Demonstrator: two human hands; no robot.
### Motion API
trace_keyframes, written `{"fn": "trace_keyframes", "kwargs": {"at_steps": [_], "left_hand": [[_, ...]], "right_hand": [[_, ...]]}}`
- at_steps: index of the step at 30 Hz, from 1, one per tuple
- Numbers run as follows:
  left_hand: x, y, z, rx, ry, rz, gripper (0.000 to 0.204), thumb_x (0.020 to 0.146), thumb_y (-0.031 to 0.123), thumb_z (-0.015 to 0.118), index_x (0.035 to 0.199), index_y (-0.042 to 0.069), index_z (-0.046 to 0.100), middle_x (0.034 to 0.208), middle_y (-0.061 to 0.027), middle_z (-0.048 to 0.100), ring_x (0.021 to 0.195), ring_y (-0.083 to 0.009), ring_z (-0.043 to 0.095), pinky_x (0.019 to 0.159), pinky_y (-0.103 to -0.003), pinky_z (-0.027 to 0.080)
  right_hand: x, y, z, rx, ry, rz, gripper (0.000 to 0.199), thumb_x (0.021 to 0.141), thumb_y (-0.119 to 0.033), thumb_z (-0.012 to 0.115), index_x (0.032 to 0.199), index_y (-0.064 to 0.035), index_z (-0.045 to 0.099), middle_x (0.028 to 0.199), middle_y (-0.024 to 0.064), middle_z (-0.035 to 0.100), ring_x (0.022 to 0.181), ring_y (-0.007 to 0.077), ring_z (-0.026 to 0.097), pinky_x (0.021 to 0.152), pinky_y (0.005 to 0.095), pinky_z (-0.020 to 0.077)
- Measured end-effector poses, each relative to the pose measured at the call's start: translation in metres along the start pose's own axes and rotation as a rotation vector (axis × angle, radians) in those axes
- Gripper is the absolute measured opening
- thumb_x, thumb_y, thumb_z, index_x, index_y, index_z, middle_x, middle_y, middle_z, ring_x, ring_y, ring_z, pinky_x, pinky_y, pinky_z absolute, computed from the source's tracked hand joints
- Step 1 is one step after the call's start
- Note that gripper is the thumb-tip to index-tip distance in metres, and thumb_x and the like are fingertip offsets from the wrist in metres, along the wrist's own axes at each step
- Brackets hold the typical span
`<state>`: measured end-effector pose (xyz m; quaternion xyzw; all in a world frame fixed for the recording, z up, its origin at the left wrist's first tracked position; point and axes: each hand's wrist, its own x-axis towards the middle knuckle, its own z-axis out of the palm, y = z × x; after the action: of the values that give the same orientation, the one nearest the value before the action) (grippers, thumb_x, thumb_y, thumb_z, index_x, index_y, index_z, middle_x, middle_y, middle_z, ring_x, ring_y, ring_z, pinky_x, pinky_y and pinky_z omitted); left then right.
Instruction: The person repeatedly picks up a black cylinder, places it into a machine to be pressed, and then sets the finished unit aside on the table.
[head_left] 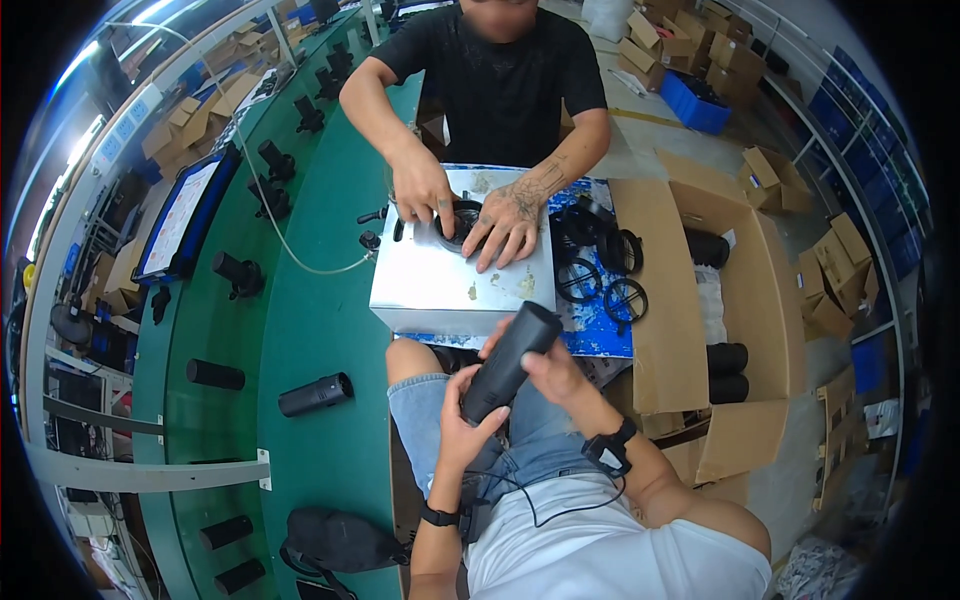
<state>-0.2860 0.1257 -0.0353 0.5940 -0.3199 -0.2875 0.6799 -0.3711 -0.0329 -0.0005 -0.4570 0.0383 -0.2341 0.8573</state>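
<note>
You are holding the black cylinder [508, 362] tilted above your lap: your left hand [462, 428] is curling around its lower end, your right hand [558, 376] is pinching its upper part. This piece is apparently midway through handling, not yet set down; another tube [316, 395] is lying on the green worktop [330, 460]. The open carton [764, 300] is holding similar cylinders [727, 388] and pale material; the blue crate [690, 113] is containing dark pieces.

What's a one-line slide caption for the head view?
Left hand and right hand hold a black cylinder near a metal box, a co-worker's hands at its top.
</note>
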Motion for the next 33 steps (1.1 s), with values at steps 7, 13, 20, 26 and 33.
{"fn": "trace_keyframes", "kwargs": {"at_steps": [7,13,20,26,33], "left_hand": [[0.027,0.043,0.013,-0.210,0.063,0.108,0.067,0.069,-0.006,0.076,0.129,0.002,0.047,0.125,-0.0116,0.049,0.117,-0.0228,0.050,0.102,-0.035,0.040],[0.053,0.081,0.028,-0.500,-0.011,0.220,0.064,0.074,-0.006,0.072,0.132,0.000,0.044,0.128,-0.0171,0.048,0.122,-0.0236,0.048,0.103,-0.036,0.041],[0.066,0.061,0.019,-0.418,-0.121,0.299,0.066,0.075,-0.003,0.074,0.134,-0.001,0.043,0.134,-0.0186,0.048,0.124,-0.0233,0.048,0.104,-0.035,0.041],[0.081,0.045,0.009,-0.194,-0.151,0.496,0.071,0.073,-0.003,0.076,0.135,0.003,0.043,0.142,-0.0197,0.038,0.130,-0.0242,0.041,0.106,-0.036,0.038],[0.089,0.047,0.010,-0.753,-0.278,-0.059,0.076,0.076,0.001,0.076,0.139,-0.001,0.035,0.141,-0.0185,0.036,0.127,-0.0255,0.045,0.101,-0.037,0.044]], "right_hand": [[0.023,-0.039,0.007,0.217,0.075,-0.148,0.069,0.077,-0.045,0.075,0.125,-0.0069,0.043,0.115,0.0138,0.055,0.114,0.0301,0.053,0.101,0.0441,0.0420],[0.031,-0.060,0.004,0.350,0.044,-0.346,0.061,0.078,-0.029,0.072,0.126,-0.0058,0.042,0.120,0.0117,0.049,0.120,0.0294,0.047,0.111,0.0444,0.0320],[0.037,-0.059,-0.005,0.303,-0.044,-0.464,0.064,0.077,-0.027,0.070,0.129,-0.0090,0.036,0.120,0.0077,0.045,0.121,0.0258,0.042,0.114,0.0421,0.0273],[0.042,-0.065,0.001,0.228,0.013,-0.448,0.064,0.077,-0.027,0.071,0.127,-0.0097,0.036,0.118,0.0056,0.045,0.121,0.0247,0.042,0.114,0.0421,0.0266],[0.055,-0.063,-0.013,0.346,-0.005,-0.529,0.061,0.072,-0.019,0.073,0.122,-0.0133,0.039,0.112,0.0014,0.048,0.115,0.0210,0.046,0.114,0.0406,0.0257]]}}
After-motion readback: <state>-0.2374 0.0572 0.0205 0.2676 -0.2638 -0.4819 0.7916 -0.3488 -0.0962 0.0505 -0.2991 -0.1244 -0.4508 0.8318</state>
